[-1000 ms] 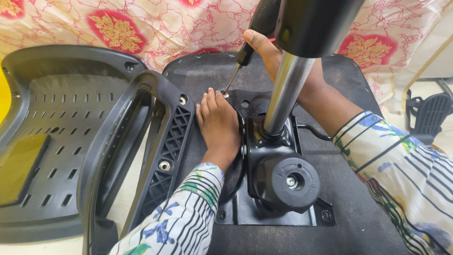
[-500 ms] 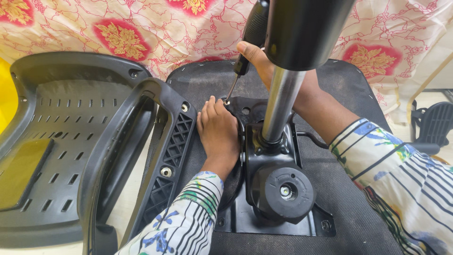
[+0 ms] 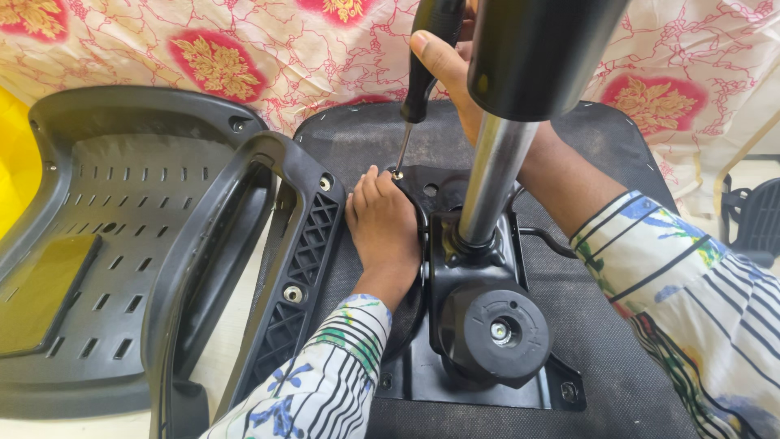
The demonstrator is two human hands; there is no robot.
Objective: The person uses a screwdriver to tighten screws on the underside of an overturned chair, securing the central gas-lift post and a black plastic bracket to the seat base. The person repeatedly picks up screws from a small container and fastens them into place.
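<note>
— Screwdriver [image 3: 424, 69] direction?
— Nearly upright, tip down onto a screw [image 3: 397, 174] just beyond the left hand [image 3: 386, 232], handle leaning slightly away.
— Hands?
— Right hand [image 3: 455, 77] wrapped around its handle; left hand flat on the chair seat [image 3: 617, 358], fingers together, beside the metal column [image 3: 494, 183].

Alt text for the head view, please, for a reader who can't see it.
The right hand holds a black-handled screwdriver upright, its tip on a screw at the black metal mechanism plate of an upturned office chair seat. The left hand lies flat on the plate's edge beside the tip. A chrome gas cylinder rises from the plate; a black plastic armrest and backrest shell lie left.
</note>
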